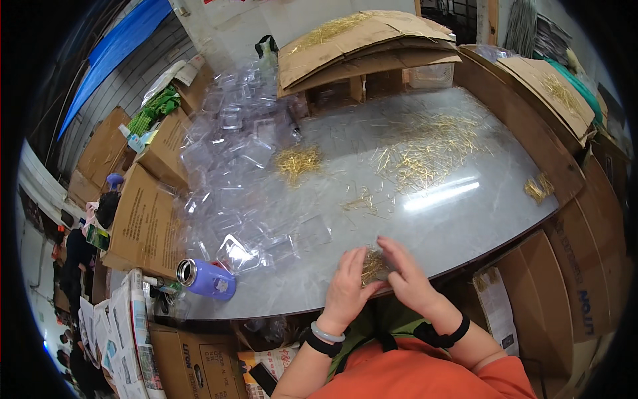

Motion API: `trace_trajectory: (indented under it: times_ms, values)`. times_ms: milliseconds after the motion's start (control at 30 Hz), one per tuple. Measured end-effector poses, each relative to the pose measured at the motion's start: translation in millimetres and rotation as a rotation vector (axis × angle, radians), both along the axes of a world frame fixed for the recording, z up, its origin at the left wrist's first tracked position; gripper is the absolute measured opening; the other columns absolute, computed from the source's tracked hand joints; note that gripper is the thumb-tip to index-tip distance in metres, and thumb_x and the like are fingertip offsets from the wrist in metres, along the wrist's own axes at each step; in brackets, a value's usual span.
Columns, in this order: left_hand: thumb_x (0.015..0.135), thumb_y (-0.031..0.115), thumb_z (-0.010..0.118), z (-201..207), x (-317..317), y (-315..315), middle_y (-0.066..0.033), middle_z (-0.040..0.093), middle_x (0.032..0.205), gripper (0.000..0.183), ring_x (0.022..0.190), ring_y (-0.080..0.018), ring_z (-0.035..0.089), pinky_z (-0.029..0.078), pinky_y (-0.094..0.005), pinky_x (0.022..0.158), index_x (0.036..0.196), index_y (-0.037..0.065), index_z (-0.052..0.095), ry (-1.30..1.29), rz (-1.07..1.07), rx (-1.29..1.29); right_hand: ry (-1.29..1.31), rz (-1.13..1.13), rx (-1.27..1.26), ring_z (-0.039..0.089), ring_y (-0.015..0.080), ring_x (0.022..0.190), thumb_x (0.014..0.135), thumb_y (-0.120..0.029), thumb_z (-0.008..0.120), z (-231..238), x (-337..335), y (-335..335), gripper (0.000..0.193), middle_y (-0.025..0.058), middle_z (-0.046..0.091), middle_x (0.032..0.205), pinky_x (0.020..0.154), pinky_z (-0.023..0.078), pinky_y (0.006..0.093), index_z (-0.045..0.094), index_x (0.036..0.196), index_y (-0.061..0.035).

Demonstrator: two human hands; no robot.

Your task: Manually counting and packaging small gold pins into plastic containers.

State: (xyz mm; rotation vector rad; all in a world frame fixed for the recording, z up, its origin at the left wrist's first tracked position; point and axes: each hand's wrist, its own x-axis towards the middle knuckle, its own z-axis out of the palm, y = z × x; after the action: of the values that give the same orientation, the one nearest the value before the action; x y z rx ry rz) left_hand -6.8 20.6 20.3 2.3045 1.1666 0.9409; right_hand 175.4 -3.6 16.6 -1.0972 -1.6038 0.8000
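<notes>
At the table's near edge, a small bundle of thin gold-coloured metal pins lies between my two hands. My left hand curves round the bundle's left side, fingers together and thumb across its near side. Over its right side is my right hand, with the fingers stretched out and apart. Farther off, a loose spread of similar pins covers the right middle of the table. A denser heap of pins lies left of it, and a few stray pins lie nearer me.
Many clear plastic boxes crowd the table's left side. A purple metal bottle stands open at the near left. Cardboard sheets roof the back, and a small pin bunch rests by the right edge. Cartons flank the table.
</notes>
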Motion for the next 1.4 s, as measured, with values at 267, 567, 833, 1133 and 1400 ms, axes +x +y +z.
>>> trace_trajectory:
  times_ms: [267, 567, 833, 1133, 1400]
  values:
    - [0.079, 0.024, 0.086, 2, 0, -1, -0.0231, 0.056, 0.135, 0.079, 0.119, -0.0423, 0.059, 0.052, -0.0449, 0.097, 0.143, 0.000, 0.046, -0.046, -0.021, -0.010, -0.546, -0.037, 0.128, 0.058, 0.0339, 0.111, 0.081, -0.002, 0.070, 21, 31, 12, 0.058, 0.0134, 0.067, 0.117, 0.101, 0.046, 0.0442, 0.054, 0.137, -0.0060]
    - [0.077, 0.022, 0.087, 4, -2, 1, -0.0234, 0.056, 0.137, 0.081, 0.121, -0.0427, 0.059, 0.052, -0.0456, 0.099, 0.145, 0.001, 0.046, -0.004, -0.051, -0.017, -0.267, 0.044, 0.049, 0.062, 0.0318, 0.096, 0.079, 0.001, 0.070, 20, 25, 19, 0.034, 0.0102, 0.068, 0.094, 0.081, 0.051, 0.0445, 0.069, 0.111, -0.0099]
    - [0.075, 0.025, 0.087, 6, -1, 2, -0.0222, 0.055, 0.135, 0.083, 0.125, -0.0435, 0.053, 0.046, -0.0488, 0.105, 0.143, -0.001, 0.047, 0.016, -0.029, 0.007, -0.587, 0.080, 0.277, 0.059, 0.0297, 0.097, 0.077, -0.006, 0.072, 17, 33, 2, 0.024, 0.0074, 0.061, 0.100, 0.084, 0.048, 0.0409, 0.070, 0.101, -0.0102]
    - [0.084, 0.025, 0.080, -7, 3, -2, -0.0232, 0.056, 0.129, 0.069, 0.122, -0.0438, 0.051, 0.043, -0.0504, 0.106, 0.139, -0.005, 0.050, 0.074, 0.086, 0.127, -0.690, -0.153, 0.368, 0.058, 0.0258, 0.111, 0.078, -0.011, 0.075, 3, 18, -37, 0.036, 0.0044, 0.064, 0.117, 0.104, 0.041, 0.0477, 0.069, 0.114, -0.0107]
    - [0.089, 0.032, 0.075, -5, 6, 0, -0.0250, 0.054, 0.129, 0.068, 0.122, -0.0442, 0.050, 0.042, -0.0511, 0.107, 0.138, -0.008, 0.049, 0.053, 0.113, 0.069, -0.478, -0.061, 0.299, 0.061, 0.0347, 0.115, 0.075, 0.000, 0.070, -4, -1, -37, 0.042, 0.0163, 0.064, 0.124, 0.103, 0.047, 0.0523, 0.066, 0.116, -0.0035]
